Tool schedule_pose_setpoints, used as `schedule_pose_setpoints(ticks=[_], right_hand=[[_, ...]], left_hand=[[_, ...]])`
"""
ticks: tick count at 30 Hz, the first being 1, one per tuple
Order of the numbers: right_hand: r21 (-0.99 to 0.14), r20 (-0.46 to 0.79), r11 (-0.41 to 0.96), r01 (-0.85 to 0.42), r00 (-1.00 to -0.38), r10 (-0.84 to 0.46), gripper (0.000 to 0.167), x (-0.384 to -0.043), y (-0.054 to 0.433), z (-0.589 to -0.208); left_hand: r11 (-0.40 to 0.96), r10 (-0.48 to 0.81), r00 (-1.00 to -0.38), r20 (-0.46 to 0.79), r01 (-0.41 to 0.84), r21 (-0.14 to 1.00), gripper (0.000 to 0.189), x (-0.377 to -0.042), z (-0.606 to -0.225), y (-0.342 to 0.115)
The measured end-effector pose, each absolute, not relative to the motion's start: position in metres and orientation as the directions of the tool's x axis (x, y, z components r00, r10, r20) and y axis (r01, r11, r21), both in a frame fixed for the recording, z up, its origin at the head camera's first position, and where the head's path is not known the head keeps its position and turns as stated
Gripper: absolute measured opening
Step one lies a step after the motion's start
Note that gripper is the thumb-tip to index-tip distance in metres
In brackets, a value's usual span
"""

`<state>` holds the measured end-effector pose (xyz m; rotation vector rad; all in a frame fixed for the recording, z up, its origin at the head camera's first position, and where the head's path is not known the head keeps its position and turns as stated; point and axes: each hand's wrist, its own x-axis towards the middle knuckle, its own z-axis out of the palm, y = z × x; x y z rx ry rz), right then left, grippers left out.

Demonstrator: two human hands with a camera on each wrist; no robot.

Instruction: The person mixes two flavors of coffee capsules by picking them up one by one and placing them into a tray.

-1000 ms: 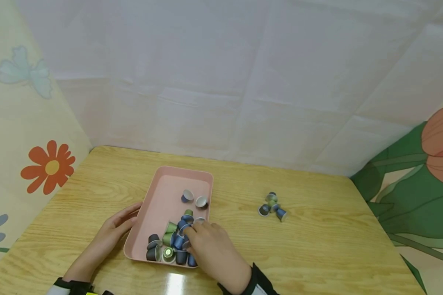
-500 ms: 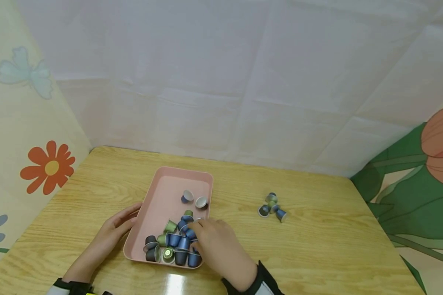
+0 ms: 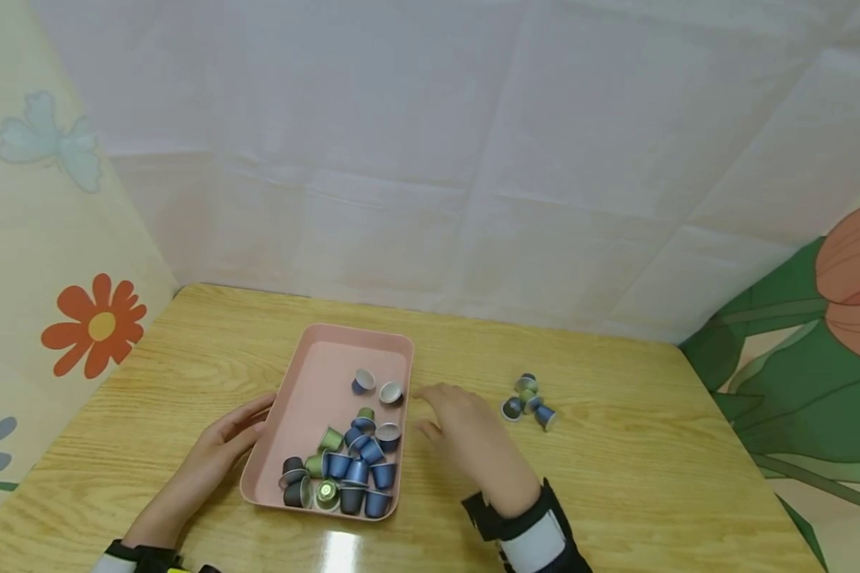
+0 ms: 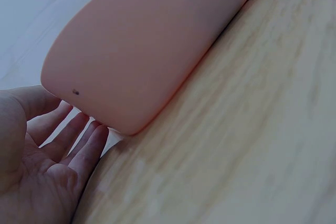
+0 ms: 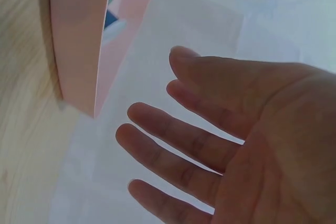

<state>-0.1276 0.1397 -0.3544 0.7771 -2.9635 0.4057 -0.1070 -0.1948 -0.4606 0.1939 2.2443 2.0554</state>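
A pink tray [image 3: 322, 358] stands on the wooden table, with several blue, green and dark coffee capsules [image 3: 357, 471] crowded at its near end. Two more capsules, a blue one [image 3: 363, 382] and a white-faced one [image 3: 391, 393], lie farther up the tray. My left hand [image 3: 222, 442] rests its fingertips against the tray's left side; the left wrist view shows the relaxed fingers touching its outer wall. Just right of the tray hovers my right hand [image 3: 466, 434], its fingers spread and holding nothing, as the right wrist view [image 5: 210, 135] confirms for the hand.
To the right on the table, a small cluster of capsules [image 3: 529, 400] lies in blue, green and black. A white cloth backdrop [image 3: 430, 159] hangs behind the table's far edge, with printed panels at both sides.
My right hand has left the capsules in the tray and moved right, past the tray's edge. Capsules at the near right end have shifted and spread. The left hand stays put.
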Motion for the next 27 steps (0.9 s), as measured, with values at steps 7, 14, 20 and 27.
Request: schedule_pose_setpoints(ticks=[7, 14, 20, 27], right_hand=[[-0.288, 0.060, 0.900, -0.327, -0.944, -0.324, 0.041, -0.139, 0.168, -0.347], [-0.341, 0.035, 0.910, -0.237, -0.970, -0.240, 0.044, -0.147, 0.196, -0.339], [-0.368, 0.026, 0.907, -0.204, -0.978, -0.209, 0.043, -0.151, 0.214, -0.337], [-0.377, 0.062, 0.903, -0.204, -0.979, -0.196, 0.042, -0.158, 0.231, -0.340]], left_hand=[[0.088, 0.151, -0.989, -0.002, 0.011, 0.996, 0.053, -0.107, -0.461, -0.194], [0.099, 0.150, -0.989, -0.002, 0.013, 0.995, 0.054, -0.107, -0.460, -0.195], [0.101, 0.150, -0.989, -0.014, 0.001, 0.995, 0.054, -0.108, -0.459, -0.196], [0.111, 0.144, -0.989, -0.033, -0.017, 0.994, 0.055, -0.108, -0.458, -0.195]])
